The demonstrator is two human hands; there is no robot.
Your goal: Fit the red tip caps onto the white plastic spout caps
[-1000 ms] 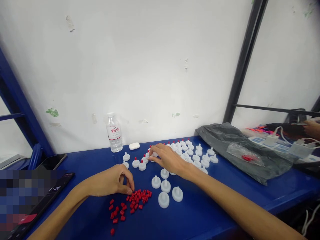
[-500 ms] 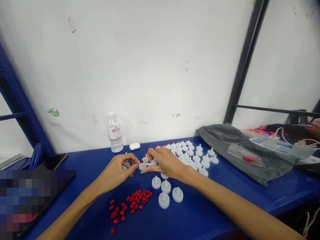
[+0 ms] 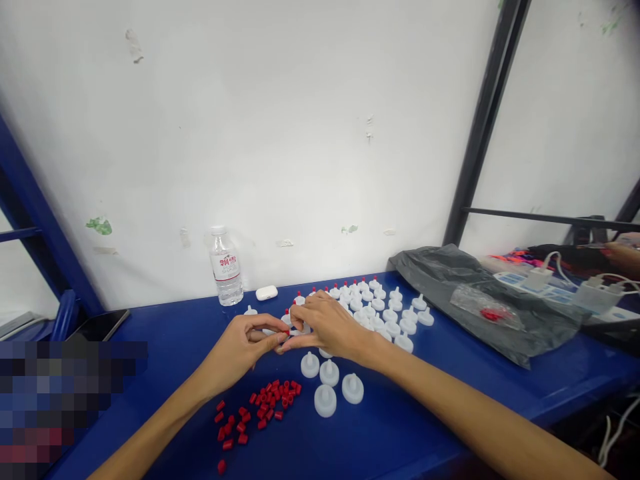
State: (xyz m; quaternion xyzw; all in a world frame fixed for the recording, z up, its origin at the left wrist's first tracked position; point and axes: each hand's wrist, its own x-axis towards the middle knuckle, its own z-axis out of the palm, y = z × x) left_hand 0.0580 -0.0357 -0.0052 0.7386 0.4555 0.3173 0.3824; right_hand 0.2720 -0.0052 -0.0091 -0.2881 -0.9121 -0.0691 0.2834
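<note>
My left hand is closed in a pinch on a small red cap, mostly covered by the fingertips. My right hand grips a white nozzle lid, lying on its side with its tip toward the red cap; the fingers hide much of it. The fingertips of both hands almost meet. Below them lies a loose pile of red caps. Several white lids without red caps stand just in front of my right wrist. Beyond the hands, rows of white lids stand upright, those at the back topped with red.
A water bottle and a white rounded case stand near the wall. On the right, a grey plastic bag carries a clear packet with red bits. Behind it are a power strip and chargers. A dark phone-like slab lies left.
My left hand has moved right, bringing the red cap to the tip of the white lid in my right hand. The whole view has shifted slightly.
</note>
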